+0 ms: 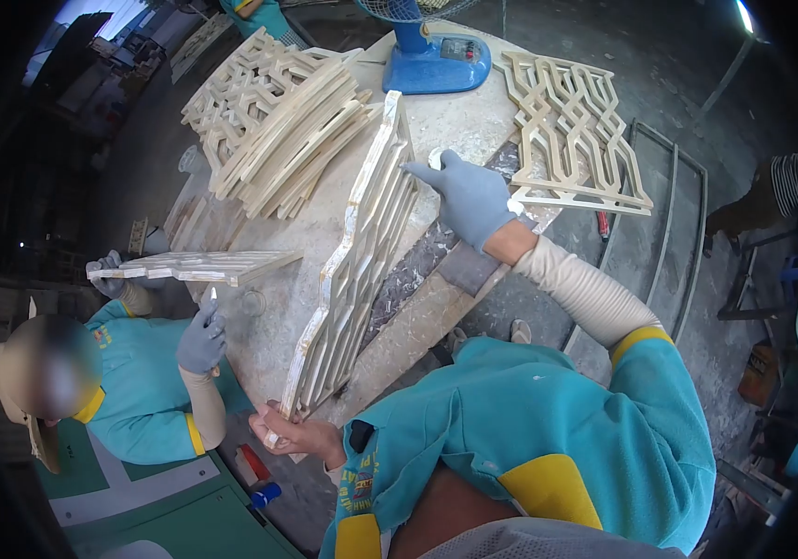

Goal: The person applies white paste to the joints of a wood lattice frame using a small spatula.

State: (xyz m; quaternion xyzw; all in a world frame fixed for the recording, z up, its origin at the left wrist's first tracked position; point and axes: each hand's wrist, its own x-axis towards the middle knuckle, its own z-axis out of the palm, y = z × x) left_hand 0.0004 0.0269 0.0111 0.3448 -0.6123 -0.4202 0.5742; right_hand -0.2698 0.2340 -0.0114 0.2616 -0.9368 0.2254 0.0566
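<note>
The left hand [298, 434], bare, is closed around the lower end of a wooden lattice panel [335, 253], fingers wrapped over its edge. The right hand [470, 194], in a grey glove, is by the panel's upper part with the index finger stretched out to its edge; the other fingers are partly hidden, so I cannot tell whether it has hold of anything. The panel stands tilted on its side over the bench [473, 126], its long, white-smeared edge turned up. To its left on the bench lies a pile of curved wooden strips [292, 135], next to more latticework [245, 79]. A blue fan [436, 67] stands at the far side, and another lattice [574, 126] lies to the right. At the left, a co-worker [147, 387] in a hat and grey gloves holds up a smaller panel [198, 268].
</note>
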